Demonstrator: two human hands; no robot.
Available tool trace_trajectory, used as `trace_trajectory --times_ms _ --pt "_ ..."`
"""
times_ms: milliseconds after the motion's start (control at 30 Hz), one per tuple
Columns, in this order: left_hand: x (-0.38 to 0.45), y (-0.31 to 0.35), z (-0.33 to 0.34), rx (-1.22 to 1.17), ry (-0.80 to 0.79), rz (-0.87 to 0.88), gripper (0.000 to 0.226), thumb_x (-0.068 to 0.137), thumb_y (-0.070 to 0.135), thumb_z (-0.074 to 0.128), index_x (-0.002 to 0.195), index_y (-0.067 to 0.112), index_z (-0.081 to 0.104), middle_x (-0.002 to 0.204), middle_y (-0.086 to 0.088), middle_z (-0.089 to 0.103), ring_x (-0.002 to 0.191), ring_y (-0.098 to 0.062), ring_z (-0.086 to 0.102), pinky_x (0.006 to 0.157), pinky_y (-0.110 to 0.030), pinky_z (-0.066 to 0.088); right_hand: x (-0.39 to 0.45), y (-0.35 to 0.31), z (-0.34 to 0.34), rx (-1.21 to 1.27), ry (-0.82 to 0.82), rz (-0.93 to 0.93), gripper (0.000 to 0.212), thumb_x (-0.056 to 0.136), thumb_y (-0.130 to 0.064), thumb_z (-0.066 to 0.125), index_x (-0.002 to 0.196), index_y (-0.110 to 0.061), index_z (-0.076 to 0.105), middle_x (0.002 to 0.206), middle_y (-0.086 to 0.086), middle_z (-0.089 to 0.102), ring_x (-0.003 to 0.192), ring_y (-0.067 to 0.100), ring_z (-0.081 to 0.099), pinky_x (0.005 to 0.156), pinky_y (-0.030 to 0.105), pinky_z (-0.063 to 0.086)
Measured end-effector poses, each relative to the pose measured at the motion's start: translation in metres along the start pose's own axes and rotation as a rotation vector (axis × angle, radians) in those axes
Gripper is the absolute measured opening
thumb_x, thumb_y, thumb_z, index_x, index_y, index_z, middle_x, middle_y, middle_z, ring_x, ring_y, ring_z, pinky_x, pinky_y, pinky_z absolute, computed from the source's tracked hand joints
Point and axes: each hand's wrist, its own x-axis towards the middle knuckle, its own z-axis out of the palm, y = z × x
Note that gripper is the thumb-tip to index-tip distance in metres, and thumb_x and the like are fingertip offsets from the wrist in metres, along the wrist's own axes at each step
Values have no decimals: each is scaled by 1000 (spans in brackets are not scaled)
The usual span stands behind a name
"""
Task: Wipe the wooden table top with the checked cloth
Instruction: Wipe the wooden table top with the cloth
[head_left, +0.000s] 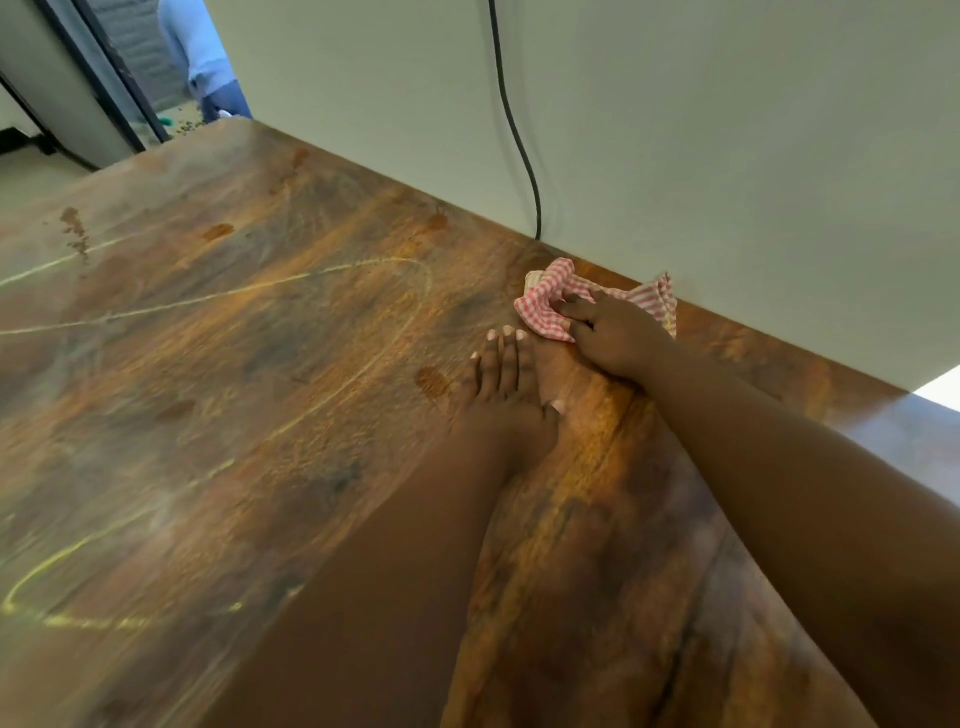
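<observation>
Where tabletop (218, 332) meets wall: right hand (608, 332) is clutching bunched checked cloth (545, 296).
Left hand (498, 395): lying flat, fingers straight, together.

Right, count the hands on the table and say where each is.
2. The left hand rests flat on the table, beside the cloth; the right hand presses the cloth near the wall.

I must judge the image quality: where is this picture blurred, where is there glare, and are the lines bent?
Head view: the near left of the table top and the forearms are smeared by motion blur; the checked cloth under the right hand is sharper, as is the left hand; pale glare lies at the far left; the black cable curves, perhaps from the wide lens.
</observation>
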Motion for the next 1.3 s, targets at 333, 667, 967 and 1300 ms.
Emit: trace_trajectory --times_ms 333,667,967,1300 --pt "-3 -7 -6 -160 72 14 88 95 51 32 146 8 -25 156 -14 -26 142 -26 -28 105 -37 -27 -37 -43 10 -13 -96 -41 46 98 -35 36 144 -36 30 155 0 24 143 25 18 114 37 14" --pt "-41 -118 -59 8 -55 60 78 99 49 28 150 12 -18 158 -7 -23 143 -19 -26 115 -37 -18 -28 -54 1 -57 -114 173 46 98 -31 34 144 -31 32 154 5 27 140 28 26 113 37 20" --pt "-52 -139 -44 76 2 113 68 100 39 24 153 12 -10 161 -9 -11 146 -21 -18 117 -37 -15 -9 -114 29 -27 -78 -16 46 99 -23 37 144 -26 34 154 5 27 142 31 20 113 38 15" --pt "-61 -130 -35 60 138 162 67 100 35 24 153 9 -8 161 -10 -11 146 -21 -18 115 -35 -19 -54 -85 15 64 -117 -21 43 97 -29 40 139 -40 39 151 -8 32 143 18 19 117 38 13"
